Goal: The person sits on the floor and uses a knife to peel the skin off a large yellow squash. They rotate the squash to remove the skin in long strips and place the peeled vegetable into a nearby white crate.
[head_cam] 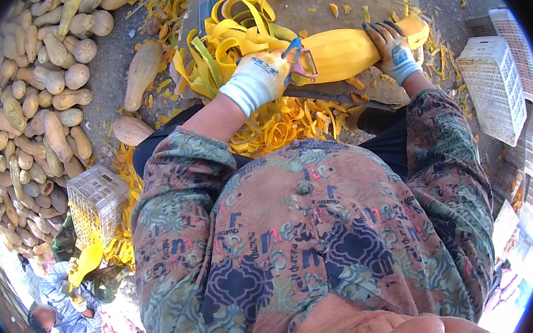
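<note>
My left hand (pixel 265 75), in a white knit glove with blue and orange-stained fingers, grips a pink-framed peeler (pixel 306 66). The peeler's head lies against the wide end of a peeled yellow squash (pixel 340 53). My right hand (pixel 389 48), gloved the same way, is closed over the squash near its neck, which points right. The squash lies across the near part of a worn board (pixel 309 15). Long curled yellow peels (pixel 234 34) are heaped beside my left hand. More orange peels (pixel 286 123) lie below the board, between my legs.
A large pile of unpeeled squashes (pixel 43 91) fills the left side. Single squashes (pixel 143 75) lie nearer the board. A white plastic crate (pixel 98 197) stands at lower left, near a co-worker (pixel 69 294) holding a yellow squash (pixel 87 261). More crates (pixel 492 87) stand at right.
</note>
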### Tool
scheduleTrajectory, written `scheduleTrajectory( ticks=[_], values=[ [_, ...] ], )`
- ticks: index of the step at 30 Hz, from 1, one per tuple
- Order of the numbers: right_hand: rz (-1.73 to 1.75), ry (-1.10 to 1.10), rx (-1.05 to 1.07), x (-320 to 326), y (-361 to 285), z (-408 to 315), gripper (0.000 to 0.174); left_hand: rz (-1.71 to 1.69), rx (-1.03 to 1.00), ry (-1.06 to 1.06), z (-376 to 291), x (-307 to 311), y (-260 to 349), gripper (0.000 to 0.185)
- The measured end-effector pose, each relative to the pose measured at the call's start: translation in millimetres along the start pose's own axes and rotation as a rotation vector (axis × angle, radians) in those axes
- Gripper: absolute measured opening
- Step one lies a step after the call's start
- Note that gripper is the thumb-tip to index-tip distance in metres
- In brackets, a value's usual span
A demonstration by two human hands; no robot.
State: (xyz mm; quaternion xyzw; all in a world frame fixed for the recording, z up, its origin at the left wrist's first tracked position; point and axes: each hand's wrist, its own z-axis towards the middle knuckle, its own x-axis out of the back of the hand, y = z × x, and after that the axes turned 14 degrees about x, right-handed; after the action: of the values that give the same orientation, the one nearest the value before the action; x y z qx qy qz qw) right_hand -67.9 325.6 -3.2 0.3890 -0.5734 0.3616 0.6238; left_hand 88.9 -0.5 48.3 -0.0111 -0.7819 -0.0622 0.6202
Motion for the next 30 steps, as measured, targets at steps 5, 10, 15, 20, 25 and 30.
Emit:
scheduleTrajectory(
  ticks=[5, 10, 15, 20, 25, 30],
  values=[
    [0.002, -0.015, 0.008, 5, -1, -1, 0.091, -0.24, 0.045, -0.014, -37, -54, -61, 0.082],
    [0.028, -0.039, 0.016, 0, 1, -5, 0.095, -0.216, 0.092, 0.156, -69, -41, -83, 0.042],
    [0.022, -0.088, 0.043, 5, 11, 11, 0.092, 0.002, -0.054, 0.094, -2, -24, -17, 0.039],
    [0.026, -0.151, 0.028, 11, 14, 18, 0.091, 0.045, 0.032, 0.001, -23, -44, -66, 0.081],
    [0.035, -0.261, 0.02, 20, 15, 25, 0.091, -0.025, 0.174, 0.138, -44, -42, -85, 0.072],
    [0.059, -0.333, -0.016, 34, 16, 58, 0.092, 0.139, -0.109, 0.33, 3, -30, -26, 0.061]
  ],
)
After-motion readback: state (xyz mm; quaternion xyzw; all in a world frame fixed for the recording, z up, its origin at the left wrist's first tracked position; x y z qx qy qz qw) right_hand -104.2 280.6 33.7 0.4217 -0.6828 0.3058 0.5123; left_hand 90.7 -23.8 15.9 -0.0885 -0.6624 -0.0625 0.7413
